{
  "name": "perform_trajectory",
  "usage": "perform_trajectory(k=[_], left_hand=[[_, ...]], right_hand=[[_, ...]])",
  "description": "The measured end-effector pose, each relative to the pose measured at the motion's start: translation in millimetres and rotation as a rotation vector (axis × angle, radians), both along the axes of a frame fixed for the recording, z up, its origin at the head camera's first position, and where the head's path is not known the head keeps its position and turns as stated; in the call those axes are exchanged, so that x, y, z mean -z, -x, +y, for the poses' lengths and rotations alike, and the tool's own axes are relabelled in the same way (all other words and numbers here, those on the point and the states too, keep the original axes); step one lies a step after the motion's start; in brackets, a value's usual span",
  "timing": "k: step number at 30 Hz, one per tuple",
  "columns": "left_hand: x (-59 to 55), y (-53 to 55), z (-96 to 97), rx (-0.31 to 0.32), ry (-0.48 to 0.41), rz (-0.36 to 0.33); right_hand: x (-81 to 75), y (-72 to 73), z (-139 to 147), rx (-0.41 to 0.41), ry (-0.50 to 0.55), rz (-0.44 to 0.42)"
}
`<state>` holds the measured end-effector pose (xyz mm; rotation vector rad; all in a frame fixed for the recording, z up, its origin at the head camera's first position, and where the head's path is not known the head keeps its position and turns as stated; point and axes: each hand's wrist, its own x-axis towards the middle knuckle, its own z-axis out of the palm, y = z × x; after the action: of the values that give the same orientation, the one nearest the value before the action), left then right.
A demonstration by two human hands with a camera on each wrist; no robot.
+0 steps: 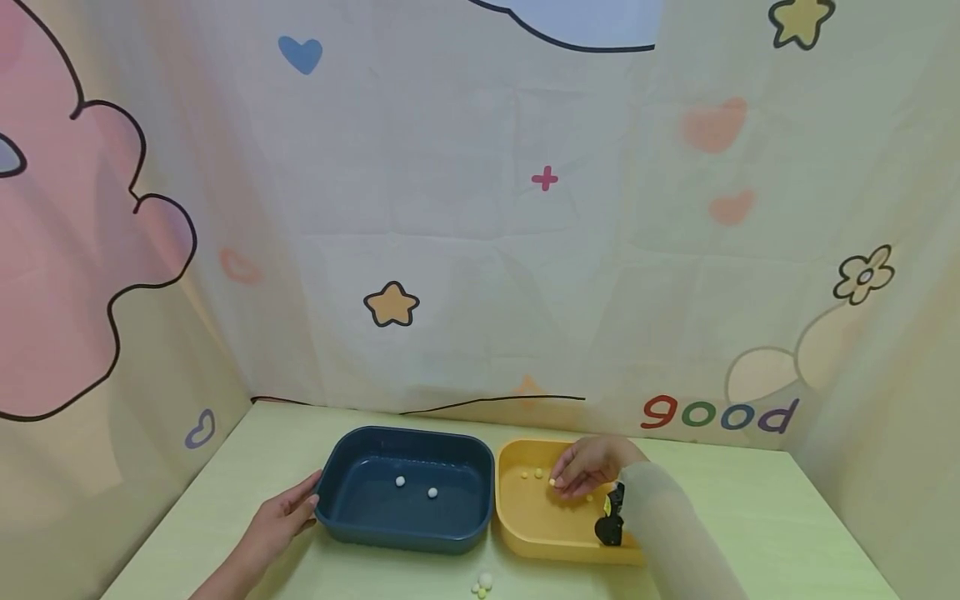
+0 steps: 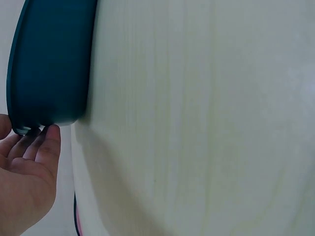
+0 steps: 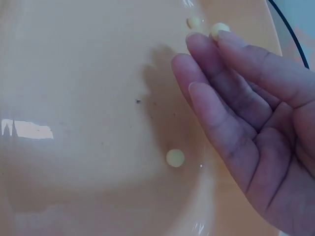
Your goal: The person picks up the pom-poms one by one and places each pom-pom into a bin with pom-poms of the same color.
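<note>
In the head view, my left hand point(image 1: 279, 518) grips the left end of a dark blue tray point(image 1: 405, 540). The left wrist view has its thumb over the rim and the fingers against the outer wall of the blue tray point(image 2: 54, 64). Over a yellow tray point(image 1: 540, 523), my right hand point(image 1: 588, 467) pinches a small yellow ball point(image 3: 219, 30) between thumb and fingertip. Another yellow ball point(image 3: 175, 158) lies on the tray floor below the palm, and one more yellow ball point(image 3: 194, 22) sits close to the fingertips. Two white balls, one nearer the middle point(image 1: 432, 492), lie inside the blue tray.
Both trays stand side by side on a pale green table point(image 1: 360, 575). A small cluster of white and yellow balls point(image 1: 482, 585) lies at the front. A black wrist camera point(image 1: 611, 518) is on the right wrist. Behind hangs a printed curtain point(image 1: 465, 250).
</note>
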<state>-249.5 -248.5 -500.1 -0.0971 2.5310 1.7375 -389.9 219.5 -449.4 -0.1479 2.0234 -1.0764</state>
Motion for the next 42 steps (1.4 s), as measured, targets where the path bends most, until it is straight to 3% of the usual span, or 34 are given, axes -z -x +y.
perform_trajectory(k=[19, 42], left_hand=[[0.8, 0.6, -0.4, -0.004, 0.002, 0.007], [-1.1, -0.9, -0.2, -0.014, -0.005, 0.005]], right_hand=[[-2.6, -4.4, -16.0, -0.053, -0.136, -0.04], [-4.8, -5.6, -15.0, -0.055, -0.142, 0.014]])
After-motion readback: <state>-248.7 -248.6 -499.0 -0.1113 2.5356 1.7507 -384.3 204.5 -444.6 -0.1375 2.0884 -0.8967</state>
